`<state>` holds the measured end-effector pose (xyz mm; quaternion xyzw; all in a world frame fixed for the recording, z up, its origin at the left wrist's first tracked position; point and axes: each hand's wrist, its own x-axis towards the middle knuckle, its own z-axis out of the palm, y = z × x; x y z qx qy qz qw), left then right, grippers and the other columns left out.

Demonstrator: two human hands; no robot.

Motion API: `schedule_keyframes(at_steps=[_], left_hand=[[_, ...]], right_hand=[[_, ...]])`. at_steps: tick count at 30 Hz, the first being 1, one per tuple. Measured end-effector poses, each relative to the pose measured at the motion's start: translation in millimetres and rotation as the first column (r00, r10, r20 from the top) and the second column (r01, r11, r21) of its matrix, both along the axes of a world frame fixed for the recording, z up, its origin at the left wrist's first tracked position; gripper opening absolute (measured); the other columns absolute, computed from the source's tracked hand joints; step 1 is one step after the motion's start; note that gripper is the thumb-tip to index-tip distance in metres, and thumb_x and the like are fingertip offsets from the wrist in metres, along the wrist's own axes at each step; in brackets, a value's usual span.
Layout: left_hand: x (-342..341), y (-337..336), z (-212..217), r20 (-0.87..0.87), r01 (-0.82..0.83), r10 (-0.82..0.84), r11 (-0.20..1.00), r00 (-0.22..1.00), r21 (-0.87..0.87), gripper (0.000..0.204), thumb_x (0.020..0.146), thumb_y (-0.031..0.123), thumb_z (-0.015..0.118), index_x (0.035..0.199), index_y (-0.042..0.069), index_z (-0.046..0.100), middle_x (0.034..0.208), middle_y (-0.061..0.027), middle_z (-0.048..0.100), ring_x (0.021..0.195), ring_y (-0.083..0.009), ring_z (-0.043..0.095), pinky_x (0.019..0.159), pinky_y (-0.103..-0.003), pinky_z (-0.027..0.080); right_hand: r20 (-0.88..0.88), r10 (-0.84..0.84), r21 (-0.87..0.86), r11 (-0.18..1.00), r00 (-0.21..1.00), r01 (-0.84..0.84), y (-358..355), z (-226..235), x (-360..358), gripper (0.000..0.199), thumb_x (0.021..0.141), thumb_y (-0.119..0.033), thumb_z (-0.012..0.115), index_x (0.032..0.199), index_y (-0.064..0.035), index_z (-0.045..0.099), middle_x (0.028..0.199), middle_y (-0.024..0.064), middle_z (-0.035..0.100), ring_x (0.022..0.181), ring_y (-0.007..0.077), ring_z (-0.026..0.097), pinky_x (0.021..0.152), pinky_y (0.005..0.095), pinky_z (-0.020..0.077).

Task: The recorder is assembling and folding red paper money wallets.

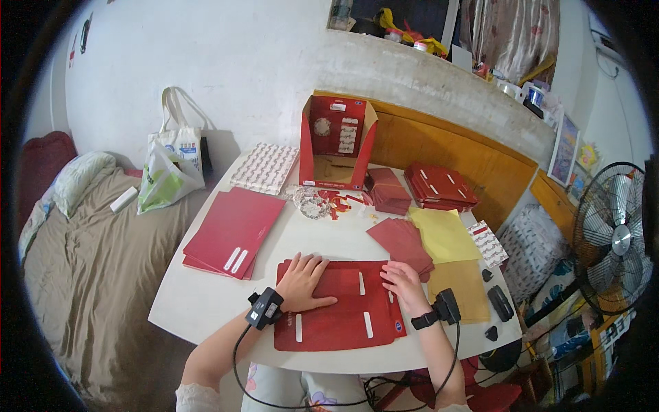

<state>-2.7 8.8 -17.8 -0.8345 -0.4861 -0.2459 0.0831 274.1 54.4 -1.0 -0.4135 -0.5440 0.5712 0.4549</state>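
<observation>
A red cardboard sleeve with white slots lies flat at the table's near edge. My left hand rests palm down on its upper left part, fingers stretched out and thumb pointing right. At the sleeve's upper right edge is my right hand, its fingers slightly bent and apart, with nothing visible held in it. Another red piece shows from under the sleeve's right side. Each wrist wears a black strapped device with a cable.
Stacked red folders lie left. Behind stand a red display box and a patterned white stack. Right are fanned red cards, banded red cards, piled red sleeves, yellow paper and a fan.
</observation>
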Motion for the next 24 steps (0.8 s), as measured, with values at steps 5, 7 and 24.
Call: schedule_keyframes(at_steps=[5, 7, 24], left_hand=[[4.3, -2.4, 9.8, -0.040, -0.018, 0.014, 0.995, 0.999, -0.094, 0.085, 0.080, 0.063, 0.058, 0.131, -0.003, 0.042, 0.124, -0.0214, 0.046, 0.121, -0.0372, 0.042, 0.110, -0.052, 0.025], [2.3, -2.9, 7.7, 0.007, 0.009, -0.009, 1.000, 1.000, -0.022, 0.074, 0.082, 0.054, 0.061, 0.128, -0.003, 0.044, 0.113, -0.0201, 0.049, 0.110, -0.0364, 0.047, 0.102, -0.050, 0.034], [26.0, -9.2, 19.1, 0.370, 0.241, -0.249, 0.968, 0.895, 0.067, 0.033, 0.081, 0.012, 0.067, 0.108, -0.004, 0.055, 0.099, -0.0184, 0.050, 0.091, -0.0328, 0.053, 0.080, -0.038, 0.048]], right_hand=[[-0.260, 0.088, -0.215, 0.966, 0.962, -0.146, 3.7, -2.0, 7.7, 0.030, 0.091, -0.010, 0.059, 0.116, 0.0042, 0.052, 0.115, 0.0152, 0.059, 0.105, 0.0220, 0.059, 0.083, 0.0329, 0.0515], [-0.249, 0.134, -0.224, 0.956, 0.959, -0.192, 1.8, 1.5, 1.1, 0.029, 0.090, -0.010, 0.059, 0.115, 0.0047, 0.055, 0.110, 0.0135, 0.061, 0.102, 0.0221, 0.061, 0.080, 0.0321, 0.0520], [-0.797, 0.402, -0.144, 0.598, 0.451, -0.789, 0.0, -32.7, -15.3, 0.019, 0.094, -0.009, 0.052, 0.112, -0.0039, 0.056, 0.111, 0.0068, 0.062, 0.102, 0.0169, 0.061, 0.086, 0.0302, 0.0496]])
